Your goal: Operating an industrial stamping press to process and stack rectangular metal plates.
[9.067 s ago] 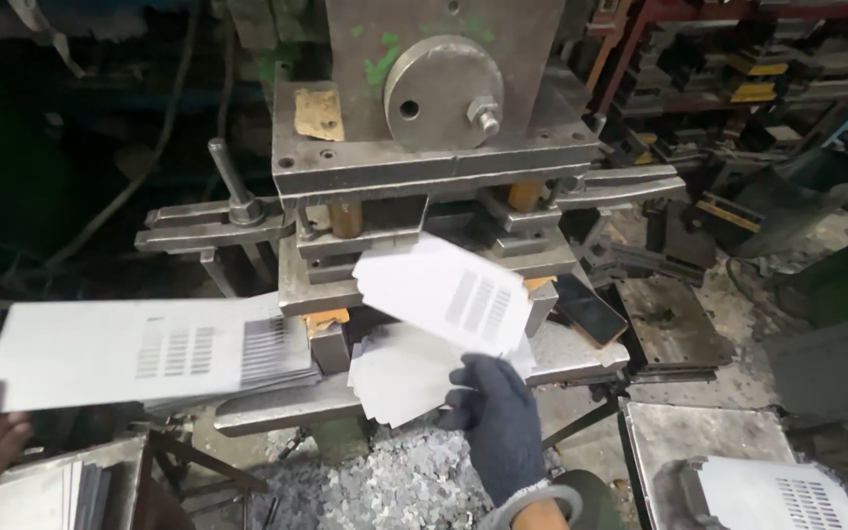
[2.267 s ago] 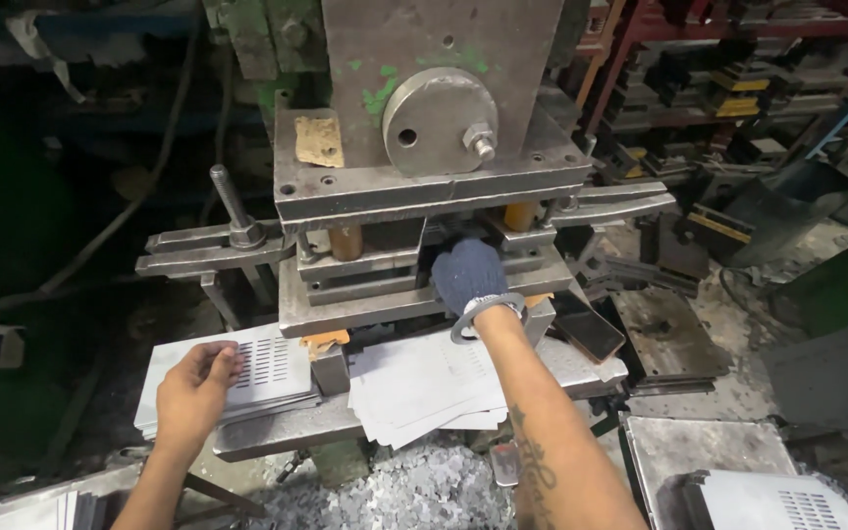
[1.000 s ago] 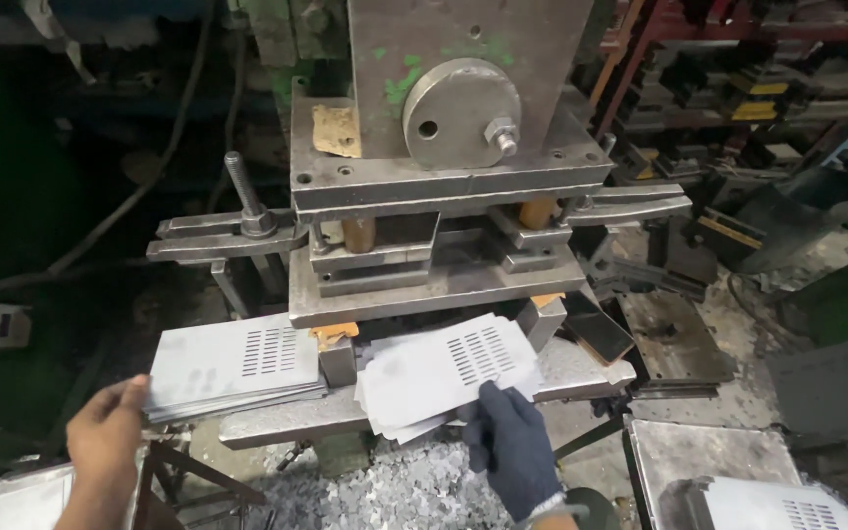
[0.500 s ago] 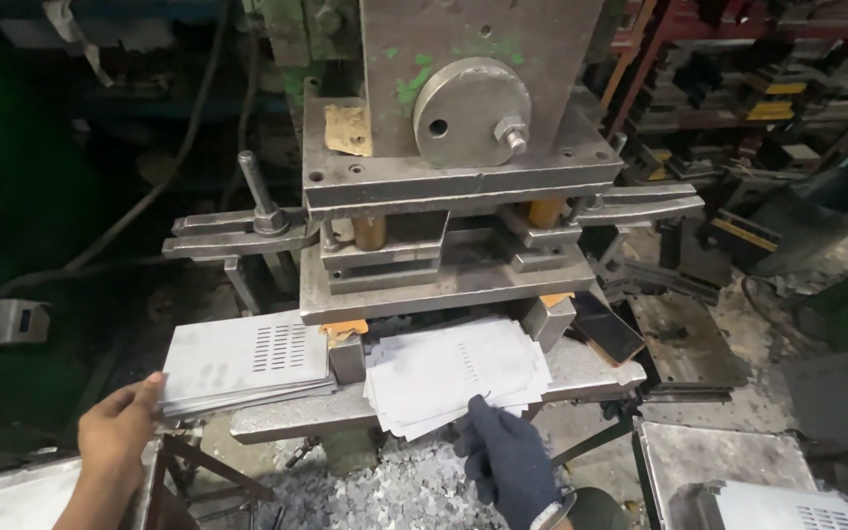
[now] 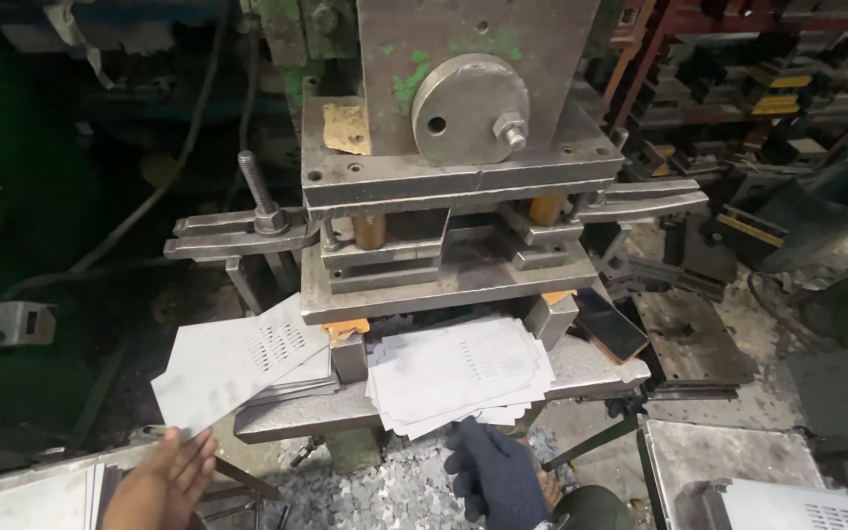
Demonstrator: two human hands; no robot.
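Press (image 5: 453, 167): bare steel, dull grey, scuffed, with flaking green paint; perforated sheet (image 5: 238, 368): thin metal, matt pale grey, smooth, slotted; stack of punched sheets (image 5: 458, 373): same matt light metal; right hand (image 5: 498, 481): dark knitted cloth glove, rough weave; left hand (image 5: 159, 481): bare; swarf heap (image 5: 385, 491): small bright metal chips; bed plate (image 5: 591, 358): worn, oily steel.

A single head-worn camera looks steeply down and forward from close range at the grey steel punch press (image 5: 453, 186) and its bench (image 5: 581, 363); both hands enter from the bottom edge.
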